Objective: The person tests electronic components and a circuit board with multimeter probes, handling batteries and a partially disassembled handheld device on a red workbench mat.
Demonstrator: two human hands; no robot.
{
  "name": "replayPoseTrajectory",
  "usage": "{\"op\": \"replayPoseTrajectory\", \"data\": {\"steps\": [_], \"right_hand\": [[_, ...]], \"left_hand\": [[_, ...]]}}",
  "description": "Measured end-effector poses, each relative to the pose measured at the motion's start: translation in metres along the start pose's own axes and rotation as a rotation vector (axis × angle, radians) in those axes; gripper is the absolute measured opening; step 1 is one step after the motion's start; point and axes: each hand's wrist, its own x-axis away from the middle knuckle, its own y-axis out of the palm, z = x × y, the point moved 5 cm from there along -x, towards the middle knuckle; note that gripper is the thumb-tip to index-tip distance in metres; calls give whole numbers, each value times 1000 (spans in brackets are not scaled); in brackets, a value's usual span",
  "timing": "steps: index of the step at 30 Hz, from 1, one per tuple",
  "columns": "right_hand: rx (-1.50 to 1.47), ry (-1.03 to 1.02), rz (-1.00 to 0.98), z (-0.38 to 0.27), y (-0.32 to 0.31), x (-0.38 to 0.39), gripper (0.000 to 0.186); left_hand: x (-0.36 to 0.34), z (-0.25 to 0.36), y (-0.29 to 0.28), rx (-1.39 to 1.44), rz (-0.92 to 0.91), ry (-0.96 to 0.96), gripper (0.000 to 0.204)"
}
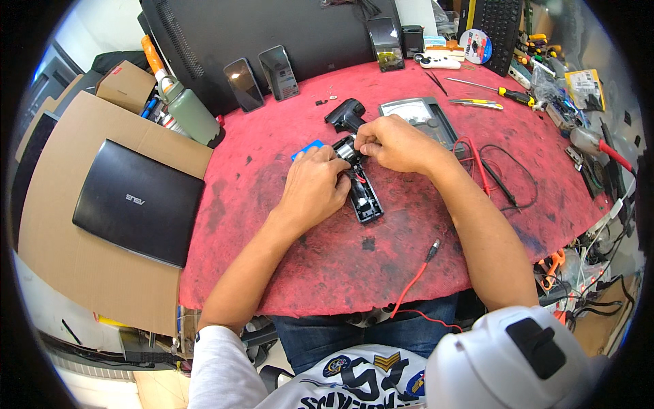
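Observation:
An opened black gun-shaped device [368, 199] lies on the red mat, its handle toward me. A silvery cylinder that looks like a motor and red wires show inside. My left hand [312, 178] grips the device's upper end from the left, fingers closed around its edge. Opposite it, my right hand [394, 144] is closed in a pinch beside the motor; whatever its fingertips hold is hidden. Just beyond the hands rests a separate black housing piece [346, 114] of similar shape. Something blue [308, 150] peeks out behind my left fingers.
An analog multimeter [436, 123] with red and black probe leads sits right of my right hand. Farther right are a screwdriver [514, 95] and a yellow cutter [477, 103]. A red cable [413, 278] crosses the front edge. Left stand a closed laptop [139, 204] and green bottle [189, 112].

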Motion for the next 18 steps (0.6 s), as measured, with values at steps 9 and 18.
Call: {"op": "replayPoseTrajectory", "data": {"steps": [9, 18], "right_hand": [[-64, 13, -56, 3, 9, -3, 16], [-38, 31, -65, 2, 12, -3, 13]], "left_hand": [[-9, -7, 10, -39, -7, -10, 13], [-10, -4, 8, -55, -35, 4, 13]]}}
